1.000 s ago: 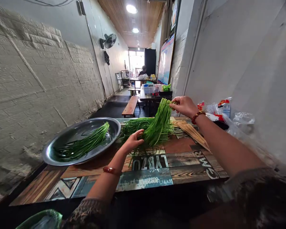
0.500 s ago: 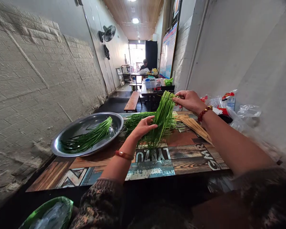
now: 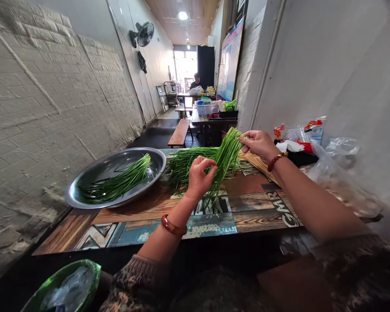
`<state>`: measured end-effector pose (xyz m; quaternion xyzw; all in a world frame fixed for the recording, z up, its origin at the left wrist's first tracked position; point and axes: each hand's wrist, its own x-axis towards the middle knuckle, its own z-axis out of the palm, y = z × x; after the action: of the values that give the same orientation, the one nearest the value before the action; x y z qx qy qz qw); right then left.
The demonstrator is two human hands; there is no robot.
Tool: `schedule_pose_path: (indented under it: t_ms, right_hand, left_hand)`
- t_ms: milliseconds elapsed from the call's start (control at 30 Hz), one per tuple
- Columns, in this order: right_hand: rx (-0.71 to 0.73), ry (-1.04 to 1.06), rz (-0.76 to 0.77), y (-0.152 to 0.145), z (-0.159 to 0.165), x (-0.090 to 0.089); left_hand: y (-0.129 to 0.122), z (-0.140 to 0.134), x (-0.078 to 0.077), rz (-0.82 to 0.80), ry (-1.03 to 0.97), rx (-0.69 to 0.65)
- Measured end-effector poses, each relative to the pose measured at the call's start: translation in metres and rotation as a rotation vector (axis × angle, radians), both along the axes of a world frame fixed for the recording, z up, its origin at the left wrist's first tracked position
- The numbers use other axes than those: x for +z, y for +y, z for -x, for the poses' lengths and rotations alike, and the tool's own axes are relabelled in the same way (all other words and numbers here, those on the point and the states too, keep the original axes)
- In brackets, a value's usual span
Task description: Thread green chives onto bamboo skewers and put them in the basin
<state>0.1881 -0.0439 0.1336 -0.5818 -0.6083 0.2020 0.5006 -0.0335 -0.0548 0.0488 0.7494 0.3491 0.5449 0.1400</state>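
Observation:
My right hand [image 3: 258, 144] is closed round the pale cut ends of a bunch of garlic chives [image 3: 226, 154], holding it tilted above the table with the dark leaf tips hanging down to the left. Against the bunch's left side is my left hand [image 3: 201, 175], thumb and forefinger pinched together; whatever is between them is too small to make out. Behind the hands a loose pile of garlic chives [image 3: 185, 167] lies on the table. To the left, a metal basin [image 3: 94, 170] holds another bundle of chives [image 3: 123, 180], its cut ends pointing right.
Thin bamboo skewers [image 3: 258, 162] lie on the patterned table [image 3: 182, 229], right of the pile. Plastic bags and packets [image 3: 315, 147] crowd the right end. A green bin [image 3: 61, 286] stands below at left. Beyond are a bench [image 3: 179, 133], tables and a seated person [image 3: 196, 81].
My left hand has turned and gone from spread fingers to a pinch at the chives. The held bunch tilts more to the right, and my right hand sits slightly lower and further right.

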Motion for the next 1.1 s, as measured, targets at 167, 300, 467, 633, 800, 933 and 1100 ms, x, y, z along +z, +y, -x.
schedule_pose_path:
  t_ms: [167, 300, 467, 633, 800, 933, 1100]
  right_hand:
    - [0.031, 0.143, 0.053, -0.003, 0.007, -0.016]
    - [0.039, 0.248, 0.082, -0.007, 0.006, -0.019]
    - [0.04, 0.296, 0.094, -0.009, -0.002, -0.026]
    - [0.048, 0.341, 0.088, -0.006, -0.01, -0.037]
    - [0.031, 0.304, 0.1, -0.004, -0.013, -0.045]
    - [-0.008, 0.22, 0.07, -0.004, -0.013, -0.048]
    - [-0.023, 0.15, 0.059, -0.006, -0.013, -0.048]
  left_hand:
    - [-0.017, -0.016, -0.011, -0.017, 0.149, 0.095]
    - [-0.012, -0.018, -0.021, 0.007, 0.171, 0.143]
    - [-0.002, -0.02, -0.025, 0.103, 0.056, 0.034]
    - [0.002, -0.021, -0.027, 0.24, -0.003, -0.068]
    - [0.001, -0.02, -0.027, 0.139, 0.156, -0.013]
    - [-0.001, -0.021, -0.027, 0.092, 0.275, 0.044]
    - [0.0, -0.024, -0.028, 0.056, 0.352, 0.055]
